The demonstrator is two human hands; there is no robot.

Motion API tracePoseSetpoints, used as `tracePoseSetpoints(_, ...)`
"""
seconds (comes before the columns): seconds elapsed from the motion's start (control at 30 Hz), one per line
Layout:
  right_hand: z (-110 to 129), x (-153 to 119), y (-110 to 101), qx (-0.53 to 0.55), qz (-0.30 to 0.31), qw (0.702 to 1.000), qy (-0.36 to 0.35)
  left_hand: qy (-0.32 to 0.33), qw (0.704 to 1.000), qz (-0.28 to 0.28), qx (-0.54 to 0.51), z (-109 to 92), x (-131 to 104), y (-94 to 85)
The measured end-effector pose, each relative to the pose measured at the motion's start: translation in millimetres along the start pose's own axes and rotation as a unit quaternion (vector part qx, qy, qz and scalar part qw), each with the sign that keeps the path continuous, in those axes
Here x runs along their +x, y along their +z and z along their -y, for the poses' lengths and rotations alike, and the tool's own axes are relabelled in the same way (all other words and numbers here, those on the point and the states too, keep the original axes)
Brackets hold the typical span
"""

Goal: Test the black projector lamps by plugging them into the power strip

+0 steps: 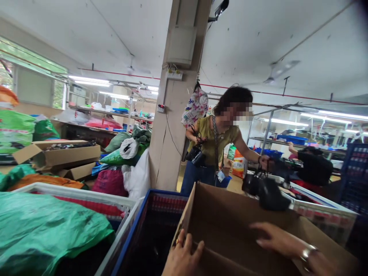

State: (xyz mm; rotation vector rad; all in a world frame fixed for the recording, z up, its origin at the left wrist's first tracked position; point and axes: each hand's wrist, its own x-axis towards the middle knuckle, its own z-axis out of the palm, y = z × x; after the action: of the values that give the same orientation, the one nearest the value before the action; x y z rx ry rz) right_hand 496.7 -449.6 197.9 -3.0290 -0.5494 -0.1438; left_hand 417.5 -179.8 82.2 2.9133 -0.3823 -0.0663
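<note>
A large open cardboard box stands in front of me, and the part of its inside that shows is bare. My left hand, with a ring, rests on the box's near left edge, fingers spread. Over the right part of the box is my right hand, a metal band at its wrist, slightly blurred, its fingers apart and nothing in them. Across the box a person holds dark items by cords in both hands; one black bundle hangs over the box's far rim.
A blue-rimmed crate adjoins the box on the left, beside a white crate with green sheeting. A pillar rises behind. At the right are a white crate and a seated person.
</note>
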Motion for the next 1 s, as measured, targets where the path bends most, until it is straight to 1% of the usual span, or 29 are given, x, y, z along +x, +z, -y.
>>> tracePoseSetpoints(0.07,35.7,31.7,-14.2,0.025,0.046,0.997,-0.05,0.003,1.0,-0.003,0.0,-2.3,1.2,-2.7)
tracePoseSetpoints(0.1,56.4,51.8,-22.5,0.033,0.042,0.996,-0.069,0.005,1.0,-0.005,0.001,-3.2,1.5,-4.3)
tracePoseSetpoints(0.13,77.1,73.2,-31.3,0.036,0.029,0.996,-0.072,0.006,1.0,-0.005,0.004,-3.6,1.8,-6.2)
tracePoseSetpoints(0.2,113.2,113.9,-48.5,0.03,-0.02,0.998,-0.045,0.01,1.0,-0.007,0.01,-2.5,2.8,-10.9)
tracePoseSetpoints(0.27,138.1,142.7,-60.8,0.016,-0.062,0.998,-0.003,0.017,1.0,-0.007,0.012,1.3,4.4,-16.6)
tracePoseSetpoints(0.33,151.8,152.4,-62.2,0.007,-0.076,0.997,0.014,0.024,1.0,-0.009,0.008,6.9,6.2,-22.2)
tracePoseSetpoints(0.4,155.7,141.7,-50.5,0.005,-0.066,0.998,-0.01,0.032,0.999,-0.013,-0.001,12.8,6.8,-26.3)
tracePoseSetpoints(0.47,147.8,113.8,-30.4,0.012,-0.041,0.998,-0.056,0.044,0.999,-0.02,-0.015,17.7,4.7,-28.5)
tracePoseSetpoints(0.5,138.3,95.2,-19.7,0.018,-0.023,0.997,-0.076,0.049,0.998,-0.025,-0.022,19.6,2.7,-29.0)
tracePoseSetpoints(0.53,124.6,74.6,-10.1,0.026,-0.003,0.996,-0.09,0.054,0.998,-0.032,-0.028,21.2,0.1,-29.4)
tracePoseSetpoints(0.6,85.6,30.6,4.6,0.035,0.04,0.994,-0.094,0.054,0.997,-0.048,-0.038,23.3,-5.3,-30.6)
tracePoseSetpoints(0.67,36.8,-13.0,15.2,0.026,0.074,0.995,-0.063,0.052,0.996,-0.053,-0.047,24.0,-9.8,-32.0)
tracePoseSetpoints(0.7,12.2,-33.4,20.7,0.012,0.081,0.996,-0.033,0.05,0.996,-0.051,-0.052,23.6,-11.5,-32.3)
tracePoseSetpoints(0.77,-30.2,-69.6,35.1,-0.033,0.072,0.996,0.047,0.039,0.996,-0.042,-0.063,21.0,-15.2,-30.7)
tracePoseSetpoints(0.8,-45.8,-84.9,43.9,-0.059,0.057,0.993,0.085,0.028,0.996,-0.038,-0.069,18.7,-17.7,-28.7)
tracePoseSetpoints(0.83,-56.9,-98.2,53.2,-0.085,0.041,0.989,0.115,0.017,0.996,-0.035,-0.076,16.0,-21.0,-26.1)
tracePoseSetpoints(0.9,-66.6,-119.2,69.5,-0.128,0.011,0.981,0.148,-0.003,0.995,-0.027,-0.093,10.4,-30.0,-20.7)
tracePoseSetpoints(0.97,-65.7,-132.6,77.7,-0.159,-0.009,0.973,0.165,-0.008,0.994,-0.01,-0.109,7.3,-42.7,-17.6)
tracePoseSetpoints(1.0,-63.9,-136.0,77.9,-0.171,-0.015,0.97,0.173,-0.007,0.993,0.002,-0.117,7.9,-50.1,-17.6)
